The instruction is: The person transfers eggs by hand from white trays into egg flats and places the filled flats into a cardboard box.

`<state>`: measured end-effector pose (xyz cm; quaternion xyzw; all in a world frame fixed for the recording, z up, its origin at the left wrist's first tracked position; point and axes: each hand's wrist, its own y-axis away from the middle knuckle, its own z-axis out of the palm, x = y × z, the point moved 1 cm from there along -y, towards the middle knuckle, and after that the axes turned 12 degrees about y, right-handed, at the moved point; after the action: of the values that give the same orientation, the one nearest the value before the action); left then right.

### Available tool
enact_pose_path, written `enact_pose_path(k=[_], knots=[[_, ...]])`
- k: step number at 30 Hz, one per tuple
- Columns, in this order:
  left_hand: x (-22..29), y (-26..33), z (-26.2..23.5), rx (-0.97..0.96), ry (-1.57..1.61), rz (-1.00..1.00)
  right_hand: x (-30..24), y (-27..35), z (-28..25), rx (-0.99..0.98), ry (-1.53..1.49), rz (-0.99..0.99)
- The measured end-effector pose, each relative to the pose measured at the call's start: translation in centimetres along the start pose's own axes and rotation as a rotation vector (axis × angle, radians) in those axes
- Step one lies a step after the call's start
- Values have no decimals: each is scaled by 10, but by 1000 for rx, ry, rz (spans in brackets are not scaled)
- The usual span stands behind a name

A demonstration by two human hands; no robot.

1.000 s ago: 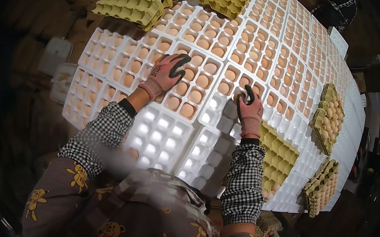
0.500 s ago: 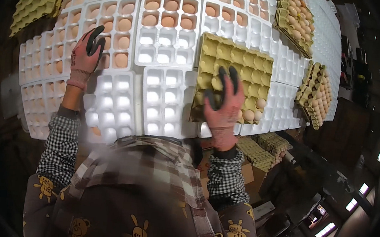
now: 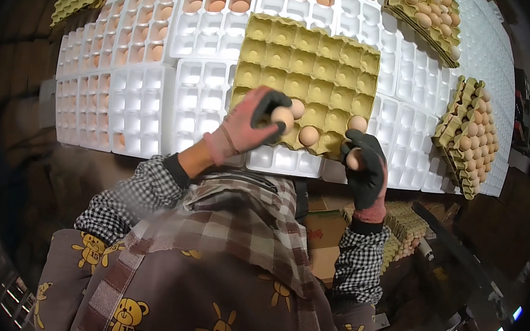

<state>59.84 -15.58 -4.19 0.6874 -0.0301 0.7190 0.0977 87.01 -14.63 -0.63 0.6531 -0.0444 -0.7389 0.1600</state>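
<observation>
We see the left hand [image 3: 246, 124] closed on an egg [image 3: 282, 117] and the right hand [image 3: 366, 165] closed on another egg [image 3: 354, 159], over a yellow tray [image 3: 309, 68] on white trays [image 3: 137, 99] covering the counter; the room is dim.

**Egg count at the bench**

I count five eggs at my yellow tray [image 3: 307, 61]: one in my left hand [image 3: 246, 125], one in my right hand [image 3: 367, 169], three seated in cups. Four yellow trays or stacks visible.
</observation>
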Motion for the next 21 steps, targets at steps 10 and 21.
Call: enact_pose_path(k=[10, 21], knots=[[2, -43, 12, 0, -523, -16, 4, 1, -26, -154, 143, 204], [15, -112, 150, -402, -1300, 125, 30, -9, -75, 55, 1458, -214]])
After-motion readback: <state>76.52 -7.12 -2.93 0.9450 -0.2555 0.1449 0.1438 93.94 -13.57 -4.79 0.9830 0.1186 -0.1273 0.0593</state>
